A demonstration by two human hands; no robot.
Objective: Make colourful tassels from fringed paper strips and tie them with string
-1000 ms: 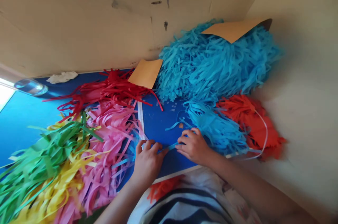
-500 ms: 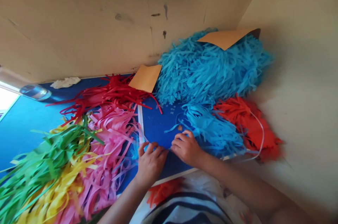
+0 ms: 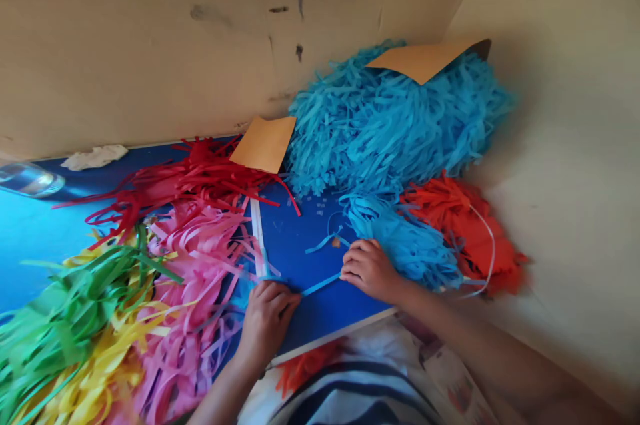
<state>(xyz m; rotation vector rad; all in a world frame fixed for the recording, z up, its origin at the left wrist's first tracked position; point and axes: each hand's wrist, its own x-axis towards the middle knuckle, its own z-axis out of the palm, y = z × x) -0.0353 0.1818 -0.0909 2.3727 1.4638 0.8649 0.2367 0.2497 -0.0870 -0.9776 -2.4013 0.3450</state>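
Observation:
Between my two hands a narrow light blue paper strip [image 3: 321, 285] is stretched just over the blue tabletop [image 3: 300, 238]. My left hand [image 3: 270, 315] is closed on its left end, beside the fringe of pink paper strips [image 3: 200, 258]. With fingers pinched together, my right hand [image 3: 369, 270] grips the other end, close to a small bundle of light blue strips [image 3: 405, 238]. A loose curled blue strip [image 3: 320, 243] and a small brown scrap [image 3: 337, 242] lie just beyond my right hand.
A large light blue fringe pile [image 3: 400, 125] stands against the wall, an orange-tan sheet [image 3: 425, 61] on top. Red strips [image 3: 190, 175], green strips [image 3: 65, 311] and yellow strips [image 3: 105, 358] spread leftward. An orange-red bundle [image 3: 480, 238] with white string lies right. A clear bottle [image 3: 30, 179] lies far left.
My hands have moved apart, left hand leftward and right hand rightward, and the blue strip now shows taut between them. The camera view has shifted slightly.

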